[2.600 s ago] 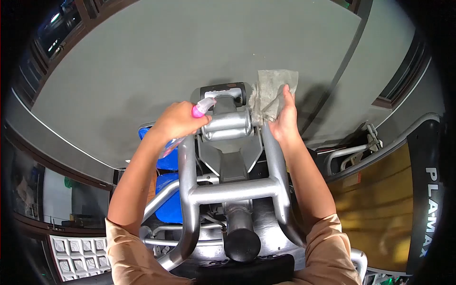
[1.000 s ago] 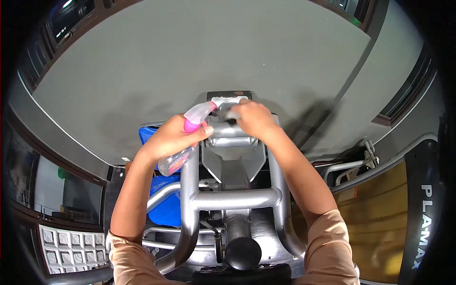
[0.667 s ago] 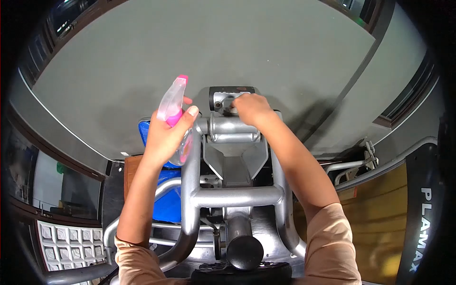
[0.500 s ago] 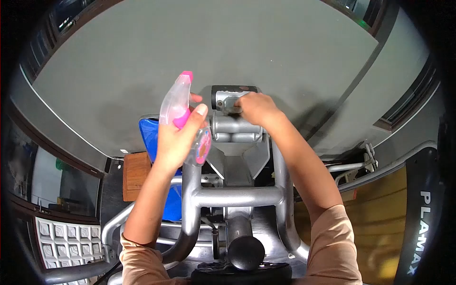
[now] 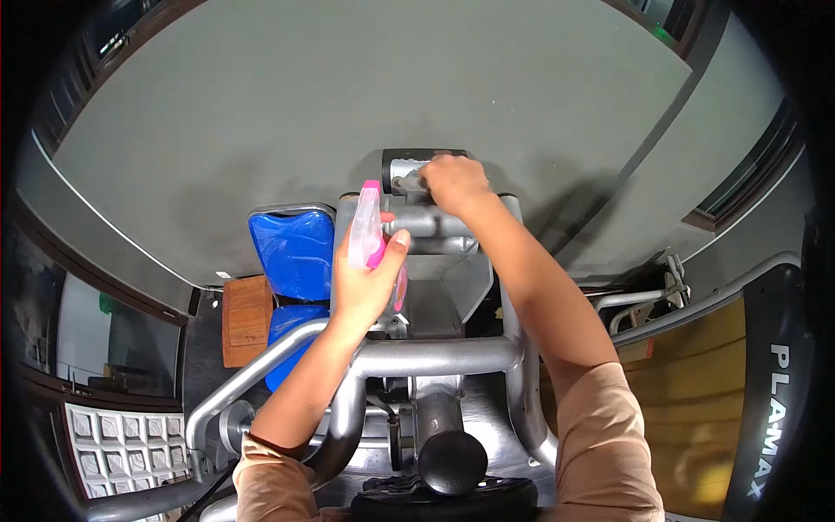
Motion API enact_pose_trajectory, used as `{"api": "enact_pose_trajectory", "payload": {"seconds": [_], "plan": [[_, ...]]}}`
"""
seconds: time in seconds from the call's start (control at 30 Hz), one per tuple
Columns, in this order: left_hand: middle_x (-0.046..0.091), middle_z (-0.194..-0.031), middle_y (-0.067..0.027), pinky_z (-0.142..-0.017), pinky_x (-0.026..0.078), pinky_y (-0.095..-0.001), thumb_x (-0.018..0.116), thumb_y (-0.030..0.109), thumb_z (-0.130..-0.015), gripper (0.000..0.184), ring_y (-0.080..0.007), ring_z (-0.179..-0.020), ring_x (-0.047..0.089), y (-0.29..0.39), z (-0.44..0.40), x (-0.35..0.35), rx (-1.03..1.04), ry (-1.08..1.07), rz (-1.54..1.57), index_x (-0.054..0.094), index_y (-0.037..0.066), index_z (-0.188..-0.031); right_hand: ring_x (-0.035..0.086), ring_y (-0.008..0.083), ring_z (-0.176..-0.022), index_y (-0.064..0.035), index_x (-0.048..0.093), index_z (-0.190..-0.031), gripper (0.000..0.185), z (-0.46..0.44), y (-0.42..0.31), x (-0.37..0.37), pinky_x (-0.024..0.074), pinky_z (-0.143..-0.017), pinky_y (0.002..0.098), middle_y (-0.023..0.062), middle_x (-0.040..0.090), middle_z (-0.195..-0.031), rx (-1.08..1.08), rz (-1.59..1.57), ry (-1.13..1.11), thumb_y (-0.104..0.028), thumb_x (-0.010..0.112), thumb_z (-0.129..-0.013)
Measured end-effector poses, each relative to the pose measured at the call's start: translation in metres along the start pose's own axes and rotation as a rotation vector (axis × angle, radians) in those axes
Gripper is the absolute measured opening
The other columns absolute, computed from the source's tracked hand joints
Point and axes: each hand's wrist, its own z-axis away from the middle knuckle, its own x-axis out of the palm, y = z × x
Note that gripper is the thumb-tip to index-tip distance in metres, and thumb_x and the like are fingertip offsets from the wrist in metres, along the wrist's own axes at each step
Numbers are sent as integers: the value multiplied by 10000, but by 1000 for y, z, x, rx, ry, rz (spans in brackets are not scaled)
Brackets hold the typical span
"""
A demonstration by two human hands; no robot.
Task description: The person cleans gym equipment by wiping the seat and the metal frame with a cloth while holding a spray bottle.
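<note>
My left hand (image 5: 367,283) is wrapped round a clear spray bottle (image 5: 366,228) with a pink nozzle and trigger, held upright in front of the machine's frame. Part of its pink label shows past my thumb. My right hand (image 5: 454,184), fingers curled, presses against the dark and silver console (image 5: 402,169) at the top of the machine. Something greyish shows under those fingers, too hidden to name. Just below are a silver cross tube (image 5: 426,221) and the grey metal frame (image 5: 439,357).
A blue chair (image 5: 294,252) and a brown wooden box (image 5: 246,320) stand to the left. A round black knob (image 5: 452,463) sits close to my body. On the right is a panel lettered PLAMAX (image 5: 774,418). A grey wall (image 5: 417,78) rises behind the console.
My left hand has moved right and slightly down with the spray bottle, uncovering more of the blue chair. My right hand has shifted a little up and left along the console.
</note>
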Motion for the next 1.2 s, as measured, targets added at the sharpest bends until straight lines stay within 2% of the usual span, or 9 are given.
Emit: {"api": "enact_pose_trajectory", "payload": {"seconds": [0.07,0.2,0.27,0.6,0.67,0.83,1.1,1.17,1.2], "plan": [[593,-771,32,-600,435,-239,739,152,-944,282,-44,-681,535,0,1,9,177,146,125,628,41,-1178,703,339,-1059,-188,761,-1111,291,-7,3,6,581,-872,466,141,701,-1177,39,16,11,-106,613,-874],[599,-784,31,-622,442,-237,729,139,-945,277,-46,-708,542,-7,-1,3,152,166,139,625,39,-1182,689,335,-1101,-201,756,-1152,319,11,1,-21,567,-918,461,133,699,-1193,7,-2,-57,-117,648,-864],[594,-1174,-67,-773,556,-310,701,162,-963,615,-132,-860,627,-8,-3,-1,100,126,101,428,44,-1502,687,335,-1108,-203,755,-1160,324,17,1,-27,563,-931,460,130,701,-1190,-14,-52,-103,-118,653,-865],[601,-1163,-70,-766,550,-304,694,159,-964,599,-139,-845,629,-5,-5,1,96,105,111,437,44,-1493,703,331,-1080,-176,757,-1141,275,6,-3,-14,579,-889,466,121,710,-1154,65,37,-46,-145,653,-888],[623,-811,13,-660,465,-251,723,130,-933,289,-65,-736,562,-5,-5,3,141,148,136,621,27,-1182,707,330,-1076,-177,757,-1144,284,5,-3,-12,582,-882,461,121,712,-1152,25,8,-61,-124,635,-893],[620,-798,17,-649,463,-253,725,140,-935,282,-64,-724,561,-5,-6,6,134,161,151,629,32,-1177,703,319,-1092,-185,759,-1127,259,-24,-3,11,581,-890,449,122,724,-1158,148,-6,-21,-133,641,-902],[610,-792,27,-646,459,-248,731,154,-939,280,-59,-717,558,-8,-5,3,116,147,175,637,44,-1178,708,276,-1126,-127,767,-1125,250,-8,5,-13,584,-887,405,82,744,-1178,90,54,-85,-136,672,-894],[591,-1181,-68,-781,569,-298,686,100,-966,581,-129,-883,632,-12,-6,0,48,88,108,442,58,-1492,705,273,-1134,-138,763,-1143,263,-20,10,1,583,-890,403,79,742,-1183,146,98,-61,-135,674,-895],[591,-1181,-68,-781,569,-298,686,100,-966,581,-129,-883,632,-13,-6,1,49,89,107,442,58,-1492,704,289,-1126,-160,742,-1166,272,-25,10,6,583,-892,417,87,734,-1180,184,95,-67,-132,653,-910]]}}
